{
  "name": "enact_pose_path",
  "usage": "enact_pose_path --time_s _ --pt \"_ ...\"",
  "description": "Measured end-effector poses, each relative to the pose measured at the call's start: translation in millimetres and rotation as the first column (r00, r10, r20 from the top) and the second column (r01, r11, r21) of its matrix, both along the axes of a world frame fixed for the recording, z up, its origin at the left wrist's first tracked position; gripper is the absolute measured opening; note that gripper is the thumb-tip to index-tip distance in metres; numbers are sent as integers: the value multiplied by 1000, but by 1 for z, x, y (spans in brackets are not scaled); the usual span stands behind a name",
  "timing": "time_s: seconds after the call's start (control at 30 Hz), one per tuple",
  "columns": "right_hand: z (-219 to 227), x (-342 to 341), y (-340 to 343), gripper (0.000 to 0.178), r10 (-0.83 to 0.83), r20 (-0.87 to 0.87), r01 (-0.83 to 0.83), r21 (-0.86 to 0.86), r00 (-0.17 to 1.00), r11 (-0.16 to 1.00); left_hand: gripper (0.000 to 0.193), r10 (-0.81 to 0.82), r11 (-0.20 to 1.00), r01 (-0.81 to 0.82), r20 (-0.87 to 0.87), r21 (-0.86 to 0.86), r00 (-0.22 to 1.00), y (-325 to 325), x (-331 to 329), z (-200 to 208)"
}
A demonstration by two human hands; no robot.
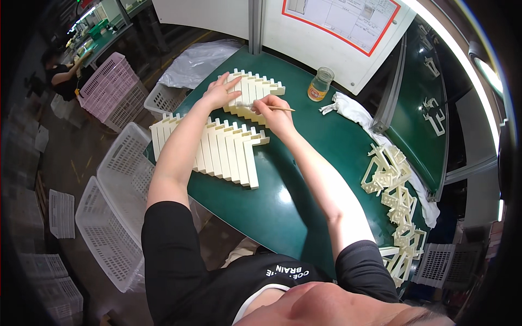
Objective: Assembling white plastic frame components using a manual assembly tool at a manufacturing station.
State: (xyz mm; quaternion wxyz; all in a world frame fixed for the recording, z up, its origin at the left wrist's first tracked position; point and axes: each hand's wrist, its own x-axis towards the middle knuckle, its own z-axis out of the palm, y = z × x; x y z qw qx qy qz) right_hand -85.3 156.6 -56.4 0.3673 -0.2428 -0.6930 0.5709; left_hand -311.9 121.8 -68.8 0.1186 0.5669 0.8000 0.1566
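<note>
Spread left hand (219, 94) seemingly braced cream parts (251, 87) by the table's (326, 144) far-left corner; right hand (277, 116) pinched a stick (286, 109). Dabbing seemed due.

Around the green workbench (244, 201), a white wall panel (310, 49) stands at one o'clock, a bright strip light (460, 46) at two, and dark, yellow-marked floor (84, 144) at nine.
</note>
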Motion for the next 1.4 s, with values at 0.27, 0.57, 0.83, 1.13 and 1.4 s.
enact_pose_path --time_s 0.27,0.57,0.83,1.13,1.4 --pt "0 0 -1 14 -62 27 58 132 998 990 60 7 1000 -7 -1 29 1000 3 -2 -2" --pt "-1 3 5 16 51 -66 -50 14 997 999 60 8 1000 -8 2 28 1000 1 -9 -8" --pt "6 -4 19 18 102 98 -100 -29 990 995 64 14 1000 -14 12 5 1000 -1 -4 -2" --pt "18 -22 45 24 130 67 -122 -122 989 985 85 86 996 -86 44 -4 995 5 -10 -5" --pt "4 -25 55 30 123 33 -112 -221 992 969 84 91 996 -90 67 -9 994 0 -5 0"
